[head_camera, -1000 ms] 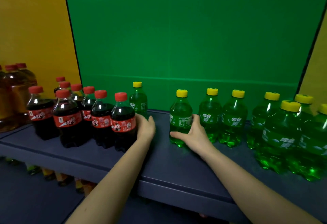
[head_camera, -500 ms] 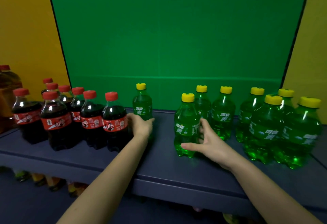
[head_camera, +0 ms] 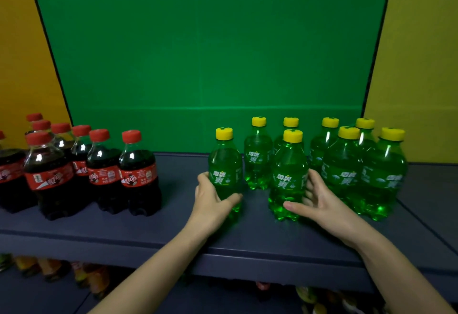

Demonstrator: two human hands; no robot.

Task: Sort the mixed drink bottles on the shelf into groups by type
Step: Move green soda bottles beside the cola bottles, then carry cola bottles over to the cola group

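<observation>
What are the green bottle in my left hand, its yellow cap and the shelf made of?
The green bottle: likely clear tinted plastic, glossy; light glints and liquid shows through. The yellow cap: opaque plastic, seemingly matte. The shelf: blue, matte; painted metal or board, can't tell.

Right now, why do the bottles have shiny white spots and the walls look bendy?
Head view: light glints white on the cola bottles and green bottles; the wide lens bows the green backdrop edges; the lower bottles look dim and blurry.

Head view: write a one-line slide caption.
Left hand grips one green bottle, right hand grips another green bottle, beside the yellow-capped group; cola bottles stand apart.
</observation>
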